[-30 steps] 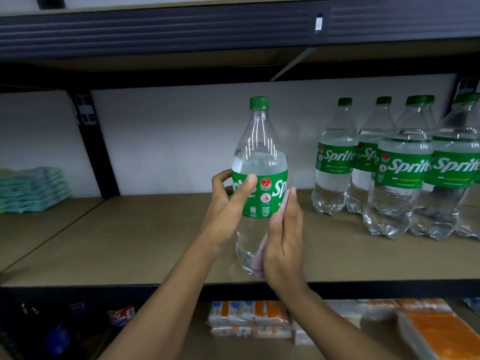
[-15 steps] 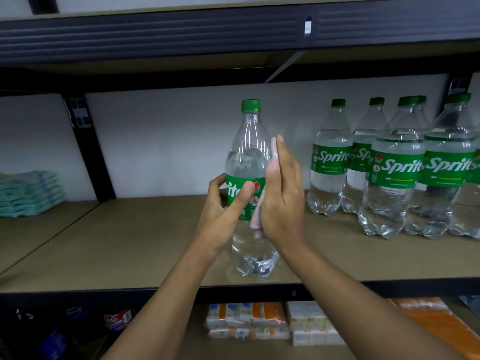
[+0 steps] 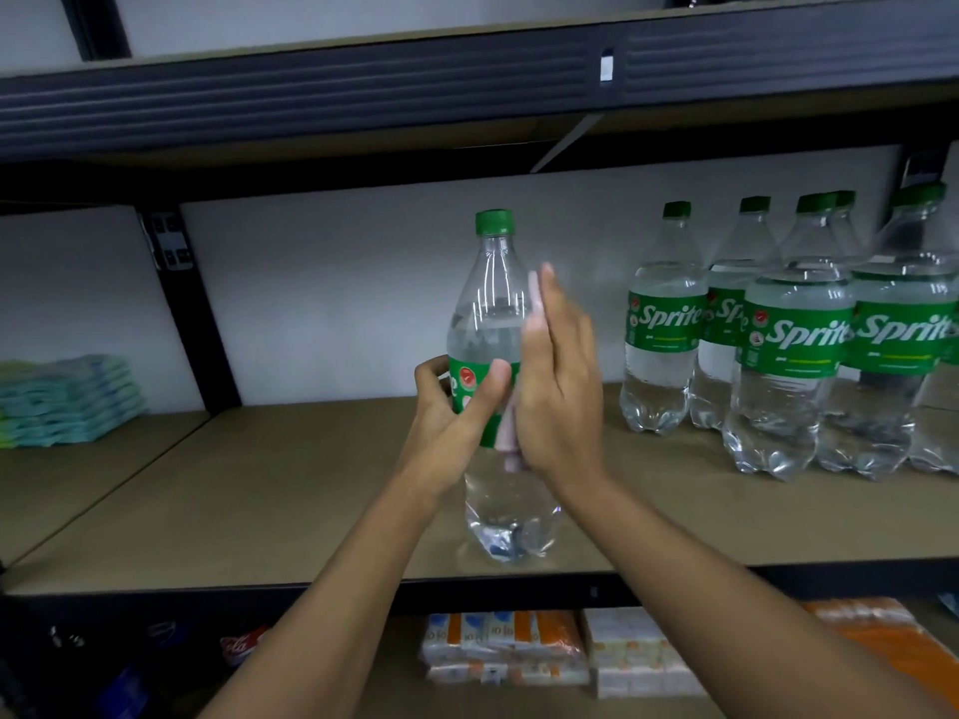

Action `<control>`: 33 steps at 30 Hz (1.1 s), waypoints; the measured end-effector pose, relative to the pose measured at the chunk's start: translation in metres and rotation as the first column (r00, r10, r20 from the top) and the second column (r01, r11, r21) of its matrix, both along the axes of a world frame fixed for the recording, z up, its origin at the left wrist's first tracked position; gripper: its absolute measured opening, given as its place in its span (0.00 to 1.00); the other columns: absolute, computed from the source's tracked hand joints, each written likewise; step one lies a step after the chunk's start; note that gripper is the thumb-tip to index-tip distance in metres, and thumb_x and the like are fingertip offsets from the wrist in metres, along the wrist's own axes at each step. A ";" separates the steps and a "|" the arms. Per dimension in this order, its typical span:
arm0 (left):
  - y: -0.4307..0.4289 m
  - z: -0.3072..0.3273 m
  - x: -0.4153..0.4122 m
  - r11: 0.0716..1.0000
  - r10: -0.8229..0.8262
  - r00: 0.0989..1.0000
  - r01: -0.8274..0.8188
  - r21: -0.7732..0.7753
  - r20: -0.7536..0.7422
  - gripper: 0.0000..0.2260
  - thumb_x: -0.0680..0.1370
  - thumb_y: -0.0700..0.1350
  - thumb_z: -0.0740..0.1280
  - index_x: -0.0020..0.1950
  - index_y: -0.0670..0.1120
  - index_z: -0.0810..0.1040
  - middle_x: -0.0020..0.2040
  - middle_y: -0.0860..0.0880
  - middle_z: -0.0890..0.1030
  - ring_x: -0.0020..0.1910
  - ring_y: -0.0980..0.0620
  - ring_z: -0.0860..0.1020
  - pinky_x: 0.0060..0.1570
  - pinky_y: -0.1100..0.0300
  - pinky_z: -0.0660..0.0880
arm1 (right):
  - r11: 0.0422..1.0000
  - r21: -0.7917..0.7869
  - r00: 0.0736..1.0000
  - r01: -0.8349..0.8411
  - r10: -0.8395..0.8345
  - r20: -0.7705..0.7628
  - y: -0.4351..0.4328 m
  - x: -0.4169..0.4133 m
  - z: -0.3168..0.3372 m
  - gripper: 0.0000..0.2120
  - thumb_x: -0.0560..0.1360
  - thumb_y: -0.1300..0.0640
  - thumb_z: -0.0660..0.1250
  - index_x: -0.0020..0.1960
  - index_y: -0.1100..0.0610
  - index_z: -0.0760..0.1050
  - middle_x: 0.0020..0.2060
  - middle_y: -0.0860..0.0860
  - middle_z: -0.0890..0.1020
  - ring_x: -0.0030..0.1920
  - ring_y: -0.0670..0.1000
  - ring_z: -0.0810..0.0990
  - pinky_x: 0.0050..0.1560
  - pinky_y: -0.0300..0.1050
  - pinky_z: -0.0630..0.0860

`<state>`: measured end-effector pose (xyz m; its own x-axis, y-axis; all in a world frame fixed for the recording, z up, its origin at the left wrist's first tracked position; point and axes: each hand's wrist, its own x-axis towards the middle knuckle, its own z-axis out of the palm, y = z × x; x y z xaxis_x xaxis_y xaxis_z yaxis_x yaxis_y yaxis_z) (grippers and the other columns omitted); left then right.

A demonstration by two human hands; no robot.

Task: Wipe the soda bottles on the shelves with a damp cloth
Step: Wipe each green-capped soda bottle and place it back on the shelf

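Note:
A clear Sprite bottle (image 3: 488,298) with a green cap and green label is upright above the front of the brown shelf board (image 3: 290,490). My left hand (image 3: 456,422) grips it round the label, thumb across the front. My right hand (image 3: 558,386) lies flat against the bottle's right side, fingers straight and pointing up, pressing a pale pink cloth (image 3: 508,433) to the plastic. Only the cloth's edge shows beside the palm. Several more Sprite bottles (image 3: 789,345) stand in a group at the right of the same shelf.
A stack of teal folded packs (image 3: 67,397) lies on the neighbouring shelf at the left, past a black upright post (image 3: 181,303). The black shelf beam (image 3: 467,80) runs overhead. Below sit boxed goods (image 3: 508,646), orange packs (image 3: 882,646) and dark cola bottles (image 3: 238,648).
My right hand with the cloth slid up the bottle's right side, from near its lower half to its shoulder. My left hand kept its grip on the label.

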<state>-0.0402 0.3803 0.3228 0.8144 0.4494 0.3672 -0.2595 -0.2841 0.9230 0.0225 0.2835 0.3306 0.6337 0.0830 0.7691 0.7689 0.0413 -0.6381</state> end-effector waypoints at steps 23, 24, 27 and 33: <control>-0.001 0.008 -0.005 0.999 0.022 0.998 -0.024 -0.025 -0.051 0.40 0.65 0.82 0.57 0.61 0.53 0.74 0.57 0.54 0.83 0.57 0.56 0.82 0.59 0.53 0.76 | 0.997 0.030 0.993 -0.064 0.067 -0.094 -0.001 0.004 0.019 0.22 0.87 0.48 0.50 0.80 0.41 0.63 0.69 0.32 0.66 0.64 0.21 0.63 0.61 0.23 0.60; -0.002 0.010 -0.007 0.999 0.034 0.997 -0.035 -0.011 -0.065 0.39 0.66 0.84 0.55 0.60 0.54 0.74 0.57 0.55 0.82 0.56 0.59 0.81 0.57 0.56 0.76 | 0.997 0.039 0.993 -0.063 0.067 -0.093 -0.001 0.005 0.019 0.21 0.87 0.49 0.51 0.79 0.41 0.63 0.69 0.32 0.67 0.64 0.21 0.63 0.60 0.22 0.59; -0.006 0.014 -0.011 0.999 0.033 0.997 -0.033 -0.003 -0.064 0.34 0.68 0.77 0.55 0.60 0.53 0.72 0.56 0.56 0.82 0.52 0.63 0.81 0.52 0.62 0.75 | 0.997 0.081 0.996 -0.009 0.016 -0.093 0.004 -0.006 -0.011 0.21 0.87 0.46 0.49 0.80 0.36 0.58 0.70 0.34 0.67 0.66 0.32 0.71 0.61 0.26 0.67; -0.001 0.018 -0.015 0.998 -0.068 0.997 0.068 0.013 -0.023 0.31 0.70 0.73 0.59 0.73 0.69 0.62 0.59 0.65 0.80 0.57 0.63 0.81 0.61 0.56 0.78 | 0.994 0.111 0.972 -0.022 0.048 -0.230 0.001 -0.026 -0.082 0.21 0.85 0.44 0.47 0.76 0.33 0.52 0.70 0.21 0.57 0.74 0.27 0.57 0.69 0.23 0.56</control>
